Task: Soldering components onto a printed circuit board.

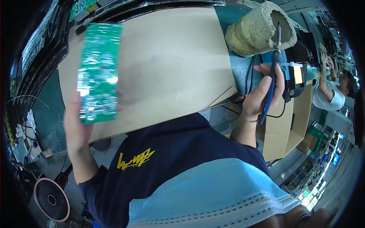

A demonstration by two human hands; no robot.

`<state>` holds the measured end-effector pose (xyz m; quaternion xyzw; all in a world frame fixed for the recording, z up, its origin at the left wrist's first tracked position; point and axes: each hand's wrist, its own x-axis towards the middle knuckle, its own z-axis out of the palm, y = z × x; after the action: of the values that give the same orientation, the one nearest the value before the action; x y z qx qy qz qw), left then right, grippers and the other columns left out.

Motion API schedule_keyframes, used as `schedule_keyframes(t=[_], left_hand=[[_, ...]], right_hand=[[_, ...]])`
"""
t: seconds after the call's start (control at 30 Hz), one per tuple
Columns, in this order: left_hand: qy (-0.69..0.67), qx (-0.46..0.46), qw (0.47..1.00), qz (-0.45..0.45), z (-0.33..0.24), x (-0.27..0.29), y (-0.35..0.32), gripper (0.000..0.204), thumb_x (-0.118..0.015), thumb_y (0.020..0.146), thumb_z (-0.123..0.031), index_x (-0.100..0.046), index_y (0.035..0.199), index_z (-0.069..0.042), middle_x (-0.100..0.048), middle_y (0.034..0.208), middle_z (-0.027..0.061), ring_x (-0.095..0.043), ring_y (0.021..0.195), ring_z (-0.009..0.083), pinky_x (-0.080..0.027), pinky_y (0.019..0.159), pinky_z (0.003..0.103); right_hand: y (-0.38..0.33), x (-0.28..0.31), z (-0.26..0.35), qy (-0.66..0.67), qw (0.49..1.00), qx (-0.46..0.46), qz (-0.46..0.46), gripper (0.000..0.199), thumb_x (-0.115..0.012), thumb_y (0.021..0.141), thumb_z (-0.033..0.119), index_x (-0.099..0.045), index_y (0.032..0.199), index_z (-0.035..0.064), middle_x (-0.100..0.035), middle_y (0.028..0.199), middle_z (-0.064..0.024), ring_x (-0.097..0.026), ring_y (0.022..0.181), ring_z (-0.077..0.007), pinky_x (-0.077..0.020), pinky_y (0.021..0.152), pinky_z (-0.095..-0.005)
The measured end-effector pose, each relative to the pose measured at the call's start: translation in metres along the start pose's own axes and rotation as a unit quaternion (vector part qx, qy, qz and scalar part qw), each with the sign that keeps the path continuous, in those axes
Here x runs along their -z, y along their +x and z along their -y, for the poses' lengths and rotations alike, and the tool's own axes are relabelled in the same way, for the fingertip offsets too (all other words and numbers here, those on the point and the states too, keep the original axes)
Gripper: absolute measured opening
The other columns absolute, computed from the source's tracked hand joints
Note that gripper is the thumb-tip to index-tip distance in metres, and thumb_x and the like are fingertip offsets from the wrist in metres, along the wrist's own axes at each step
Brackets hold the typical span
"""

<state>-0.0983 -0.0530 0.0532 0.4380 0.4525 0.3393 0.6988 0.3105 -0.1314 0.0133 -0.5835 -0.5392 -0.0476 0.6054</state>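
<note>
My left hand grips a green circuit board by its lower end, with the thumb on the near face. The board stands lengthwise above the left side of a beige work panel, slightly blurred, and its face is covered in shiny silver spots. In my right hand is a soldering iron with a blue handle, the fingers closed round it. Its metal tip points away from me, in front of the mouth of a thick, crusty, pale tube lying at the far right.
A black device with a lit yellow panel sits right of my right hand, cables near it. Dark rails run along the left and far edges. An open cardboard box, a round fan and a co-worker are around the bench.
</note>
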Motion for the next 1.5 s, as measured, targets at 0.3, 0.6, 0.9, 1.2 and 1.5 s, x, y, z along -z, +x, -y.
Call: schedule_keyframes(t=[0.3, 0.6, 0.9, 1.2, 1.5], left_hand=[[-0.018, 0.090, 0.995, 0.046, 0.034, -0.087, 0.010, 0.056, -0.029, 0.113, -0.036, -0.028, 0.156, 0.001, -0.061, 0.132, 0.0219, -0.071, 0.108, 0.0322, -0.063, 0.079, 0.042], [0.215, 0.101, 0.962, 0.137, 0.019, -0.083, 0.016, 0.045, -0.054, 0.107, -0.025, -0.040, 0.134, 0.008, -0.066, 0.086, 0.0204, -0.069, 0.068, 0.0254, -0.054, 0.062, 0.037], [0.604, -0.409, 0.681, -0.061, 0.002, -0.018, 0.068, 0.026, -0.073, 0.089, -0.019, -0.069, 0.109, -0.004, -0.064, 0.088, 0.0106, -0.059, 0.078, 0.0282, -0.049, 0.066, 0.042], [0.352, -0.274, 0.884, -0.140, -0.003, 0.015, 0.104, 0.006, -0.064, 0.097, -0.005, -0.063, 0.094, -0.001, -0.057, 0.072, 0.0031, -0.050, 0.062, 0.0080, -0.041, 0.056, 0.027], [0.288, -0.228, 0.926, -0.090, -0.002, 0.033, 0.108, 0.008, -0.068, 0.091, -0.003, -0.061, 0.088, 0.000, -0.049, 0.065, -0.0044, -0.042, 0.059, 0.0016, -0.031, 0.052, 0.023]], right_hand=[[-0.004, -0.026, 0.022, 0.191, 0.977, 0.035, 0.086, 0.044, -0.050, 0.107, 0.035, -0.049, 0.136, 0.0022, -0.064, 0.085, -0.0197, -0.062, 0.073, -0.0271, -0.0518, 0.069, -0.0410], [-0.009, -0.086, 0.054, 0.153, 0.937, -0.011, 0.315, 0.038, -0.063, 0.099, 0.011, -0.059, 0.134, -0.0036, -0.073, 0.112, -0.0196, -0.069, 0.104, -0.0273, -0.0524, 0.094, -0.0364], [-0.012, -0.096, 0.070, 0.201, 0.918, -0.059, 0.336, 0.038, -0.059, 0.100, 0.007, -0.056, 0.135, -0.0069, -0.072, 0.109, -0.0218, -0.070, 0.104, -0.0283, -0.0524, 0.097, -0.0382], [0.027, -0.111, 0.078, 0.249, 0.893, -0.218, 0.306, 0.052, -0.047, 0.107, 0.031, -0.054, 0.133, -0.0139, -0.069, 0.083, -0.0218, -0.071, 0.094, -0.0340, -0.0505, 0.097, -0.0462], [0.006, -0.151, 0.087, 0.225, 0.909, -0.164, 0.311, 0.053, -0.059, 0.102, 0.035, -0.058, 0.126, -0.0126, -0.069, 0.103, -0.0284, -0.070, 0.072, -0.0236, -0.0529, 0.069, -0.0290]])
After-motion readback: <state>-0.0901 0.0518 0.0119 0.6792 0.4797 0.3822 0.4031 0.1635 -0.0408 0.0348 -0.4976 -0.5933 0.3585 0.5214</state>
